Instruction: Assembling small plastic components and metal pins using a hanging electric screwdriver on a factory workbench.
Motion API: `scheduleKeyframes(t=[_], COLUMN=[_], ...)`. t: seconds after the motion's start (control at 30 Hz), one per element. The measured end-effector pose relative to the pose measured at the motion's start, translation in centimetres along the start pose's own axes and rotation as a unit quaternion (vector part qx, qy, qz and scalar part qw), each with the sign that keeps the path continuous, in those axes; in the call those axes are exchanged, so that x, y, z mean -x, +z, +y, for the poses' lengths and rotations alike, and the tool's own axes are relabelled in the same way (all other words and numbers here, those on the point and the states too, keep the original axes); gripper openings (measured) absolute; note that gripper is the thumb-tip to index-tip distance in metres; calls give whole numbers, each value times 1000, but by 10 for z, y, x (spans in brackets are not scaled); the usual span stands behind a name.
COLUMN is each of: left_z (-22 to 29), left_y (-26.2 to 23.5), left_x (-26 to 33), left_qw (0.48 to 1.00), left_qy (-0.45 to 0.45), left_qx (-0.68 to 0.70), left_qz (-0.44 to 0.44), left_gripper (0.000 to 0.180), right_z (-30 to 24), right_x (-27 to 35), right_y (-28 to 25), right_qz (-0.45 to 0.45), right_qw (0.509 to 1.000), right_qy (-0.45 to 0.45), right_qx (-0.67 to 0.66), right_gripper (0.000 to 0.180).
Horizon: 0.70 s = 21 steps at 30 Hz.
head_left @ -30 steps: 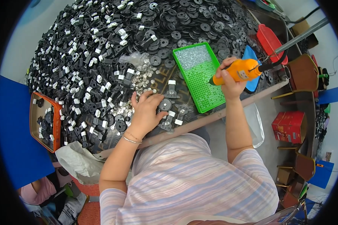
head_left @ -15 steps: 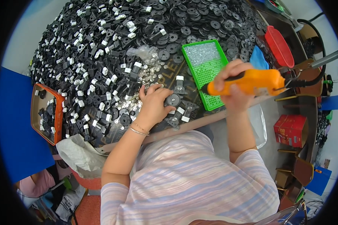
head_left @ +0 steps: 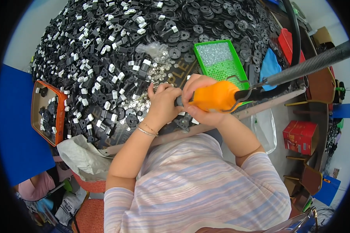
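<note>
In the head view, the right hand (head_left: 197, 85) wraps round the orange driver (head_left: 216, 97) at the near side of the tray (head_left: 239, 64). The left hand (head_left: 163, 101), half curled, meets a dark disc (head_left: 178, 101) to the tray's near left; whether it pinches, I cannot tell. The driver looks stiff and fairly heavy, best gripped round its body; the disc seems light, hard, liable to slide, best steadied by its rim.

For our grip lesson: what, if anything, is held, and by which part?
Right hand: an orange plastic power driver, around its body's front end. Left hand: at a round black disc; whether gripped cannot be told.
</note>
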<state>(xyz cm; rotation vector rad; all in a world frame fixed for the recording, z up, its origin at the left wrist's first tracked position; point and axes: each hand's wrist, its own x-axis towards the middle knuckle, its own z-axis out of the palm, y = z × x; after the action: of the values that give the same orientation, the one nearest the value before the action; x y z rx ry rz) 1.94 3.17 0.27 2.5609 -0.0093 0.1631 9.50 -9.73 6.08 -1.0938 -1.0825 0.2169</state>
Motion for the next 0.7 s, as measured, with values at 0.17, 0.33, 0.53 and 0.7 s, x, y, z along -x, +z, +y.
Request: scheduleKeyframes(t=[0.17, 0.33, 0.53, 0.7], left_z=[1, 3, 5, 15], left_y=[1, 0, -5, -13], left_x=[-1, -3, 0, 5], left_qw=[1000, 999, 998, 999], left_qy=[-6, -30, -37, -28], left_qx=[2, 21, 6, 16], left_qz=[14, 11, -45, 15], left_gripper=[36, 39, 46, 57], right_z=[-5, -5, -40, -40], right_x=[1, -5, -7, 30], right_y=[5, -2, -40, -91], right_qz=[13, -16, 92, 237], right_qw=[998, 1000, 992, 970], right_qy=[58, 22, -27, -24], right_qx=[-2, 16, -80, 37], right_gripper=[21, 21, 29, 26])
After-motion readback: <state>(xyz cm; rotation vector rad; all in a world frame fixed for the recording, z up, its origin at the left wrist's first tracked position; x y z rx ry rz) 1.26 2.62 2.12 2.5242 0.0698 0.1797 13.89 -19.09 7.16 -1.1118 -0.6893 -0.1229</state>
